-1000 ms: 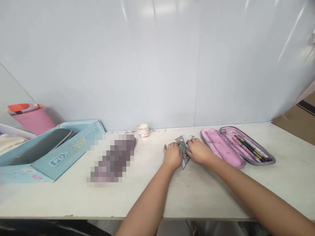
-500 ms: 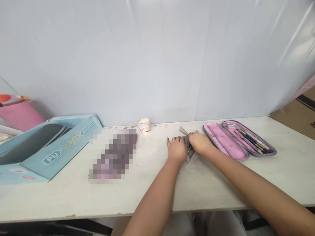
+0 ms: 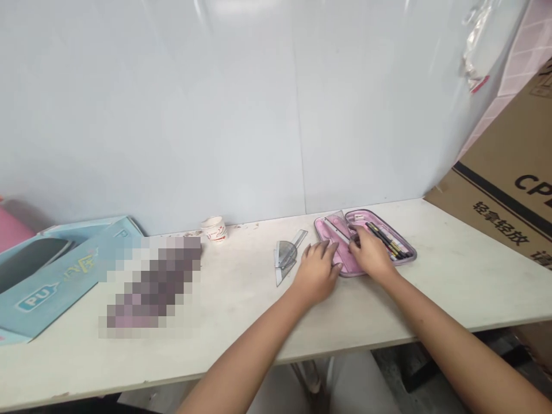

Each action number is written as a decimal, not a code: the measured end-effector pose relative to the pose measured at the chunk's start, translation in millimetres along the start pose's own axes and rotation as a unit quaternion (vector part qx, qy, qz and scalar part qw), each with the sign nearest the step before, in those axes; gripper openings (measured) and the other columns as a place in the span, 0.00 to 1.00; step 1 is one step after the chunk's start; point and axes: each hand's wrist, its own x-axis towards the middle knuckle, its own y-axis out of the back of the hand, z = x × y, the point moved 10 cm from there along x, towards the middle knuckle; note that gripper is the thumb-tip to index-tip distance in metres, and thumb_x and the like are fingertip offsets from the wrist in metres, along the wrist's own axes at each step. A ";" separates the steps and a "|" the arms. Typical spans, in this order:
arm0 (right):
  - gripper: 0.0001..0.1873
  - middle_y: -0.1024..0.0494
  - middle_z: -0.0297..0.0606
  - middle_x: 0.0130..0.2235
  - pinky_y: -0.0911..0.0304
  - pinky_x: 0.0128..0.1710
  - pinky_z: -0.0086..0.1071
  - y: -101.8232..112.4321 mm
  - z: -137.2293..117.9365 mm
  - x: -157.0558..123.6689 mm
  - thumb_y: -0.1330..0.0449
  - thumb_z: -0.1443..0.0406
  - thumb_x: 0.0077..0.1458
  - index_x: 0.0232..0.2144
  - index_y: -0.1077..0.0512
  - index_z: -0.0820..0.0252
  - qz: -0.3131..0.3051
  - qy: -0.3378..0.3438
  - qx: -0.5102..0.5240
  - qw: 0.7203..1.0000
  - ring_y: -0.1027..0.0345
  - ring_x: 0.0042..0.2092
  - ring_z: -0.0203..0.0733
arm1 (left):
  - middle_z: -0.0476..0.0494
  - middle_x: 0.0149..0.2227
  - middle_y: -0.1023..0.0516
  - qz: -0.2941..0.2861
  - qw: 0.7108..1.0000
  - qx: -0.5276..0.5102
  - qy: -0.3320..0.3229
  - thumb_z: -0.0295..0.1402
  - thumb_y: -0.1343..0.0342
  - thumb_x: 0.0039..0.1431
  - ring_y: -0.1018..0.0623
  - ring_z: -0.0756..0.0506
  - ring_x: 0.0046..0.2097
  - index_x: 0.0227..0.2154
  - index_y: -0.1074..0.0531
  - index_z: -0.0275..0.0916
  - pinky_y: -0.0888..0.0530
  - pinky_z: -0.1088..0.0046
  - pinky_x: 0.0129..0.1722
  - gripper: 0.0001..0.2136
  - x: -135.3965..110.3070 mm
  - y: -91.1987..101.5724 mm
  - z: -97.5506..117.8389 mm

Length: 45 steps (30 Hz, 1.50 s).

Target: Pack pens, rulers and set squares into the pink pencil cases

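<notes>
An open pencil case (image 3: 406, 253) with a pink lining lies at the back right of the white table (image 3: 241, 322). Several pens (image 3: 387, 240) sit in its right half. My right hand (image 3: 371, 256) rests on the case, its fingers curled round the end of a clear set square (image 3: 337, 224) that lies in the left half. My left hand (image 3: 318, 271) lies flat with fingers stretched out, its fingertips touching the case's left edge. Two more clear rulers (image 3: 286, 257), a protractor and a triangle, lie on the table just left of my left hand.
A small paper cup (image 3: 215, 229) stands by the wall. A pixelated purple object (image 3: 150, 282) lies left of centre, and a blue cardboard box (image 3: 52, 276) beyond it. A large brown carton (image 3: 509, 195) stands at the right end of the table.
My right hand has carried one clear set square from the pile into the pencil case. My left hand has left the remaining rulers and moved right to the case's edge. The camera turned right.
</notes>
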 end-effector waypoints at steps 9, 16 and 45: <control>0.18 0.27 0.47 0.43 0.44 0.43 0.32 -2.2 15.8 -16.9 0.55 0.64 0.58 0.43 0.30 0.63 -0.067 0.065 -0.065 0.994 0.33 0.44 0.44 | 0.40 0.59 0.39 -0.041 0.998 -0.014 0.043 0.44 0.72 0.63 0.41 0.43 0.60 0.56 0.41 0.40 0.44 0.60 0.59 0.25 22.5 -24.0 7.6; 0.17 0.27 0.43 0.42 0.45 0.43 0.30 1.2 0.7 -20.8 0.55 0.63 0.58 0.40 0.28 0.61 -0.078 0.099 -0.025 0.992 0.34 0.44 0.42 | 0.37 0.62 0.46 -0.055 0.991 0.031 0.121 0.44 0.71 0.63 0.48 0.43 0.64 0.59 0.47 0.36 0.49 0.57 0.61 0.26 2.3 -2.6 -60.0; 0.22 0.26 0.58 0.41 0.40 0.39 0.38 -111.0 -155.9 14.2 0.54 0.57 0.57 0.45 0.37 0.70 -0.184 0.063 -0.201 0.960 0.30 0.44 0.53 | 0.30 0.49 0.35 0.051 0.980 0.066 0.179 0.46 0.53 0.54 0.44 0.34 0.58 0.44 0.32 0.30 0.52 0.46 0.58 0.23 -64.3 11.5 -139.3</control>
